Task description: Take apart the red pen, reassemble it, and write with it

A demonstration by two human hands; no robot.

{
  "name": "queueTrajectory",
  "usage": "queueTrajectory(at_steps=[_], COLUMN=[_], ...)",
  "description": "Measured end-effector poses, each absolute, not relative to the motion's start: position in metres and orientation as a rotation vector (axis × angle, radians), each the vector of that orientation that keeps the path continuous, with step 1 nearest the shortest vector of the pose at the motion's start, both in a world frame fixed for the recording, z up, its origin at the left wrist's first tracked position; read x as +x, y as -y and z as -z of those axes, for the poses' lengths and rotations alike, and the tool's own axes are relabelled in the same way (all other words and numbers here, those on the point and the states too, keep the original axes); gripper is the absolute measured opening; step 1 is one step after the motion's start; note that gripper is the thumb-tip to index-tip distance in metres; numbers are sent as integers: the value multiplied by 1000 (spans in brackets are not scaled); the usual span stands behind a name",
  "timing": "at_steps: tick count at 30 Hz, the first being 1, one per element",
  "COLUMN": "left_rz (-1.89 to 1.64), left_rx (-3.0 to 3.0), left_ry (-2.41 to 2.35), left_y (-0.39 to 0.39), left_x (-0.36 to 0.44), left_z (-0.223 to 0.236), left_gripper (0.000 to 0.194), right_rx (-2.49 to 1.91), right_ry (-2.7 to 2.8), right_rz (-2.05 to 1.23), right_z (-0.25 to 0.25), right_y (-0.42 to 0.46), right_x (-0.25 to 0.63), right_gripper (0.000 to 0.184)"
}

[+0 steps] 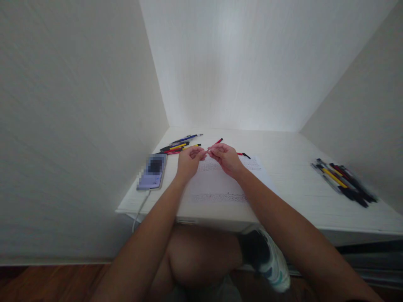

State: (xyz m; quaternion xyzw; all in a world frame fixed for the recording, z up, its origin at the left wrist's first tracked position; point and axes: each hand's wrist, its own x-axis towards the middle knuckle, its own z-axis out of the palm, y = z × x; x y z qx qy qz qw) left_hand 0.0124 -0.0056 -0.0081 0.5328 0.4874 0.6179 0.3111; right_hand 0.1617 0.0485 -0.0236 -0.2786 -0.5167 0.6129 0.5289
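My left hand [191,158] and my right hand [224,157] meet above the top of a sheet of paper [217,184] covered with lines of writing. Fingertips on both sides are pinched together, with a tiny reddish thing [207,151] between them, too small to name. Just behind my right hand shows a red stick with a black end [219,141]; whether that hand touches it I cannot tell. To the right of the same hand, a red piece [239,154] lies by a black pen cap [246,155].
Several pens [176,147] in yellow, red, black and blue lie at the back left. A phone [153,172] with a white cable [141,209] rests at the left edge. Another pile of pens [343,180] is on the right. White panels [233,75] enclose the desk.
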Motion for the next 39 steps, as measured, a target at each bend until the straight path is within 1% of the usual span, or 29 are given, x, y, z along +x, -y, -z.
queueTrajectory(at_steps=[3,9,13,17,20,23,25,39], left_rz=[-1631,-1562,-1585,-1555,-1520,-1508,-1524,-1458], left_rx=[1446,1533,1559,1620,1605,1557,1524,1546], left_ry=[-1297,-1383,-1411,-1448,-1467,-1459,-1469,-1418], left_y=[8,9,6,3,4,7,9,10], left_x=[13,11,9,7,6,7,9,11], left_z=[4,4,11,18,18,10,4,6], left_gripper=[4,9,10,9,8,10,11,10], right_rx=[-658,-703,-735,-802,-806,-801,-809,-798], right_ry=[1212,1232,1356,1552,1640,1581,1502,1559], right_rz=[-1498,-1500,-1362,-1152,-1063,-1115,-1164,-1175], right_z=[22,25,28,32,34,34,33,31], right_y=[-46,-47,-51,-56,-59,-59,-58,-56], right_x=[161,162,163,164,164,164,164,166], right_gripper=[24,23,20,15,19,27,29,30])
